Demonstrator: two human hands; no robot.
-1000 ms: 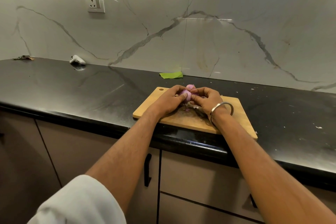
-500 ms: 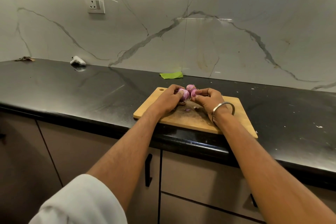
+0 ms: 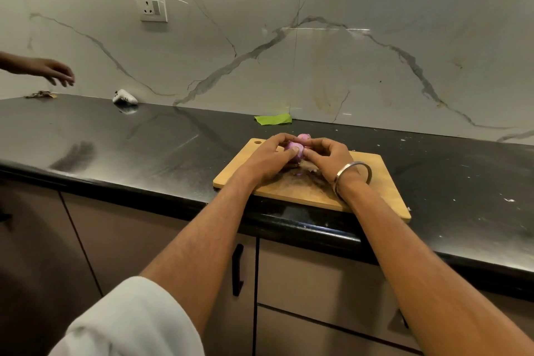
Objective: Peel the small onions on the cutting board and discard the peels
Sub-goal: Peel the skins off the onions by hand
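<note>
With our left hand (image 3: 268, 160) and right hand (image 3: 329, 157) gripping one half-peeled onion (image 3: 297, 150), another onion (image 3: 303, 137) waits and scraps (image 3: 297, 172) remain on the cutting board (image 3: 375, 191).

The scene is lit softly and evenly from above. Broad pale glare is spread over the black counter (image 3: 121, 136) at the left, and a thin bright streak is reflected on the marble wall (image 3: 375, 66). Straight lines are bowed towards the edges, where detail is softened

Veined marble wall (image 3: 375, 66) with socket (image 3: 153, 6); black countertop (image 3: 130, 147); brown cabinets (image 3: 312, 292)
</note>
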